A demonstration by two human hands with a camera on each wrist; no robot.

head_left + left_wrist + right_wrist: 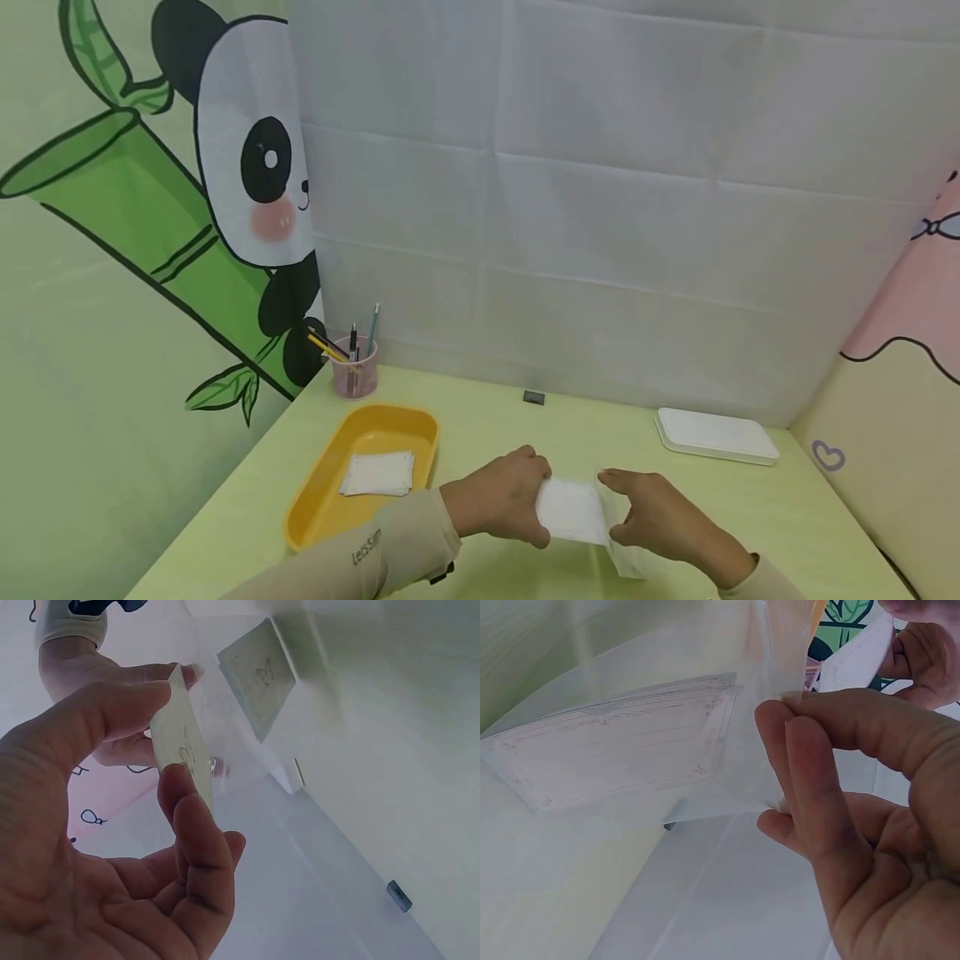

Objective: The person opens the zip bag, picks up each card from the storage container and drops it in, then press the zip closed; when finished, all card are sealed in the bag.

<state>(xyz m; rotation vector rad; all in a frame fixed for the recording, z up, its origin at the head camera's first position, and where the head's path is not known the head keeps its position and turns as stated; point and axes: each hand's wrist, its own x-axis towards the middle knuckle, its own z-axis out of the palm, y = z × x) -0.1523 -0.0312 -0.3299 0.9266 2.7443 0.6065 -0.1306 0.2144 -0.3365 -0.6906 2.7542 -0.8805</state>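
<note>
My left hand grips a white card or thin stack of cards by its edges, thumb at the near side and fingers at the far side. In the left wrist view its back carries faint printing. My right hand pinches the edge of a clear plastic bag. Inside the bag, in the right wrist view, lie white cards with ruled lines and a decorated border. In the head view the held card's right end meets the bag's mouth.
At left, a yellow tray holds a small pile of white cards. Behind it stands a pink pen cup with pens and pencils. A white flat case lies at the back right, and a small dark object near the wall.
</note>
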